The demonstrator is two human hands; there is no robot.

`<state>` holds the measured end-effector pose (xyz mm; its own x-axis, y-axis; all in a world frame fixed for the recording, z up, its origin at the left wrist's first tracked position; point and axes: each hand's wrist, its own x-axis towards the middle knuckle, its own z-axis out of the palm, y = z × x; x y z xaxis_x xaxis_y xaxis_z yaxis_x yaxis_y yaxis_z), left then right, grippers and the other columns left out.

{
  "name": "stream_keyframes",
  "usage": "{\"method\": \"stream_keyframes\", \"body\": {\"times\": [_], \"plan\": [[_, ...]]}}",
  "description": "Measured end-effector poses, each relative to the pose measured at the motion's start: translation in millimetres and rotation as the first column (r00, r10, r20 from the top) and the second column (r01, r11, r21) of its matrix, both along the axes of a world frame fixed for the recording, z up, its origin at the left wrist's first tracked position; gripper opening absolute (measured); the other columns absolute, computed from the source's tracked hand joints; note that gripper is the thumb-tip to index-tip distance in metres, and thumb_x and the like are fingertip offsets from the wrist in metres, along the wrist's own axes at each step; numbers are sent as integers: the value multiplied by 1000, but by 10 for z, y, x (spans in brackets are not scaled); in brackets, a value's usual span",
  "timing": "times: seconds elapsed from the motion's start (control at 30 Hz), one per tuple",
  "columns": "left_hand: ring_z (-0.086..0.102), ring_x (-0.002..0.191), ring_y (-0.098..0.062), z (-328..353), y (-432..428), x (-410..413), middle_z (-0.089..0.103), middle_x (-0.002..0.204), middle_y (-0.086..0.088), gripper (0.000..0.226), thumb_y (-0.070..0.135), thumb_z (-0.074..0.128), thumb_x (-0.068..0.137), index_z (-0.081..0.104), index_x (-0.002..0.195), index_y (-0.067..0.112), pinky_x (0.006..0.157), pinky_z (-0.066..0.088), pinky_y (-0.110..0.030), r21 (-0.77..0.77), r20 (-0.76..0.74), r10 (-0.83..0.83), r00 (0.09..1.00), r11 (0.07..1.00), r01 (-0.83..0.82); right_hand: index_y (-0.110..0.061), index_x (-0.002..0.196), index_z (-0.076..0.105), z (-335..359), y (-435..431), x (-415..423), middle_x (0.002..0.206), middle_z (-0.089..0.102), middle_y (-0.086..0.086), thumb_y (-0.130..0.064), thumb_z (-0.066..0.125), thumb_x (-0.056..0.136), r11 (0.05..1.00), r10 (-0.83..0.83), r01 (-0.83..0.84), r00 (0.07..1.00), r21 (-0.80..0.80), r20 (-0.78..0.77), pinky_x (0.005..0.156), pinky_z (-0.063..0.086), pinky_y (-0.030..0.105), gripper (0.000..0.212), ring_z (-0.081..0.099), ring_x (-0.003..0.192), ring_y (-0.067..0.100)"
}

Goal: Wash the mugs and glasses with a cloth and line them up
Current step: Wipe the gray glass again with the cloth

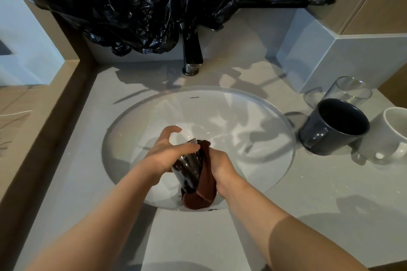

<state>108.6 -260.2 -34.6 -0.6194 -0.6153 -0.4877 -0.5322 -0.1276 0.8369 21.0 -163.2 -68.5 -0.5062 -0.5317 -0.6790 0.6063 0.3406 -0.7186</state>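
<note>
Two hands engaged: left hand (169,152) curls round glass (189,168), right hand (221,164) grips cloth (204,187) at its 3 o'clock side; rotate glass, wipe rim.

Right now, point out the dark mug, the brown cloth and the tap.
dark mug (341,144), head view, outer wall.
brown cloth (206,181), head view, hanging fold.
tap (192,50), head view, black spout.

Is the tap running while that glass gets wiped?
Off, it seems: no stream falls from the faucet into the sink, where the left hand holds the glass and the right hand the cloth.
</note>
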Motion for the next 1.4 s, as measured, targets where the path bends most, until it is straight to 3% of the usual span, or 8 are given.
{"method": "stream_keyframes", "body": {"times": [0.2,0.37,0.67,0.8,0.93,1.07,1.23,1.4], "plan": [[66,83,-31,-168,41,-72,67,96,-12,67,42,75,74,47,128,13,74,56,-43,398,-90,412,907,849,-347,-19,79,47,-70,12,12,78,55,1,-24,44,94,997,4,29,916,76,-400,68,43,29,17,53,73,19],[67,66,-26,-111,-90,10,69,77,-9,45,52,63,78,65,88,8,71,53,-37,570,-62,220,974,809,-147,-19,78,36,-63,23,-1,73,46,0,-29,53,93,992,-113,123,879,-9,-464,63,38,26,25,45,65,13],[66,73,-26,-12,-124,-19,70,85,-12,43,49,62,71,68,87,10,73,50,-34,464,-130,-41,991,880,97,-13,69,46,146,-34,-198,64,51,0,-33,57,93,915,-402,353,837,-194,-371,65,42,26,33,51,62,14],[68,72,-24,-52,-69,-37,73,86,-11,34,43,57,86,67,93,12,65,51,-29,308,-128,-106,986,941,141,-6,75,64,255,4,-183,70,64,7,-39,53,94,992,-54,-12,852,-123,-521,65,48,23,39,59,65,13],[69,69,-26,-101,-102,56,72,83,-13,37,41,61,73,68,91,9,65,53,-30,437,-191,-5,982,895,90,-13,96,70,269,196,-246,85,70,1,-37,60,89,903,272,-364,896,-229,-352,74,51,19,27,66,83,15],[69,65,-25,-80,-171,95,71,81,-14,42,41,59,72,68,92,5,61,55,-30,488,-177,-90,980,857,167,-27,124,54,239,274,-243,109,65,-3,-14,76,73,763,542,-640,712,-94,-446,90,52,25,58,64,101,11],[68,68,-26,-79,-213,63,71,85,-14,47,45,56,80,64,104,5,63,55,-32,523,-104,-104,989,840,143,-15,108,53,208,268,-182,88,61,0,-11,78,75,847,433,-528,756,-65,-491,64,51,20,41,63,71,7],[66,83,-30,-115,-150,12,66,98,-14,45,39,62,71,60,105,11,76,53,-41,585,-205,245,948,807,-82,-18,92,57,166,214,-160,85,64,-1,-12,75,79,956,137,-222,916,-191,-377,62,53,26,23,64,76,12]]}}
